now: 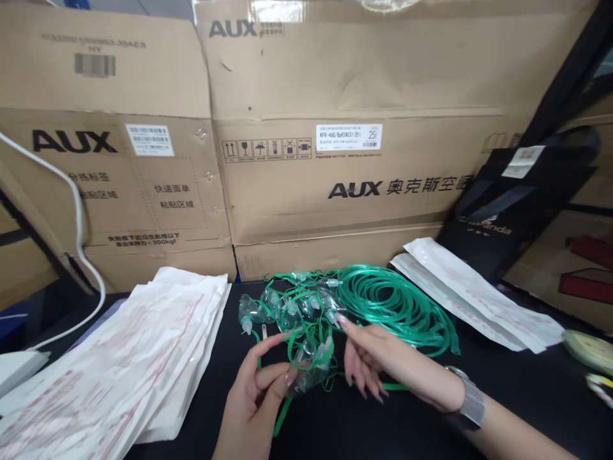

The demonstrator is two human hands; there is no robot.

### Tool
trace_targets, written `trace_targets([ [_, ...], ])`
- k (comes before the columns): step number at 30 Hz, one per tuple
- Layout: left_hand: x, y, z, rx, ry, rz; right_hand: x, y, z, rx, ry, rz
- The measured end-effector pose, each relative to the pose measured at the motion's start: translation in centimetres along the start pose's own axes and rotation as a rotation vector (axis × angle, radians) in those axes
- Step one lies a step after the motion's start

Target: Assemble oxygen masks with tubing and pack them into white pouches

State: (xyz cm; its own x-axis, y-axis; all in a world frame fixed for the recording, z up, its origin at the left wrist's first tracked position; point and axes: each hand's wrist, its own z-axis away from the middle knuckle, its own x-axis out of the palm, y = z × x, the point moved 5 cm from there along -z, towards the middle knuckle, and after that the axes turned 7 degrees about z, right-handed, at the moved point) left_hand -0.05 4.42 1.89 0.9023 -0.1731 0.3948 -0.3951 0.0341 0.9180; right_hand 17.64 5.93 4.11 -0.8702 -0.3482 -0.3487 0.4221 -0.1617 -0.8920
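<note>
My left hand [263, 390] pinches a clear plastic oxygen mask [311, 377] between thumb and fingers, a green elastic strap looped over it. To the right, my right hand [371, 351] has its fingers apart and holds nothing that I can see. One extended fingertip is at the connector of another mask [330, 303]; whether it touches is unclear. Behind both hands lies a tangled heap of clear masks [287, 313] with green straps. Beside the heap, coils of green tubing [397, 306] rest on the black table.
White paper pouches with red print [138, 351] are stacked at left; more pouches [474, 294] lie at right. Large AUX cartons [345, 217] stand along the back. A black bag [507, 211] leans at right. A white cable [79, 217] hangs at left.
</note>
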Motion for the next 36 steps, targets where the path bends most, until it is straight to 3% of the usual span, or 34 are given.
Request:
trace_targets([
  [2, 0.3, -0.4, 0.2, -0.014, -0.040, 0.031, 1.0, 0.0, 0.3, 0.017, -0.075, -0.080],
  [5, 0.7, -1.0, 0.4, -0.028, -0.110, 0.046, 1.3, -0.5, 0.5, -0.050, -0.006, -0.275],
  [8, 1.0, -1.3, 0.4, -0.038, -0.161, 0.066, 1.6, -0.6, 0.6, -0.057, -0.062, -0.414],
  [11, 1.5, -1.4, 0.3, -0.080, -0.244, 0.204, 2.0, -0.2, 0.6, -0.034, -0.113, -0.437],
  [14, 2.0, -2.3, 0.2, -0.239, -0.287, 0.319, 2.2, 0.2, 0.3, -0.029, -0.064, -0.447],
  [19, 1.7, -4.1, 0.0, -0.325, -0.307, 0.099, 2.7, 0.2, 0.3, -0.052, -0.042, -0.382],
  [23, 1.8, -4.2, 0.1, -0.346, -0.376, 0.118, -0.2, 0.1, 0.0, -0.126, 0.211, -0.460],
  [27, 1.6, -3.3, 0.0, -0.353, -0.280, 0.186, -4.7, 0.5, -0.5, -0.178, 0.403, -0.741],
  [36, 1.0, -3.5, -0.5, -0.385, -0.183, 0.342, -12.0, 1.8, 0.2, -0.257, 0.722, -0.870],
])
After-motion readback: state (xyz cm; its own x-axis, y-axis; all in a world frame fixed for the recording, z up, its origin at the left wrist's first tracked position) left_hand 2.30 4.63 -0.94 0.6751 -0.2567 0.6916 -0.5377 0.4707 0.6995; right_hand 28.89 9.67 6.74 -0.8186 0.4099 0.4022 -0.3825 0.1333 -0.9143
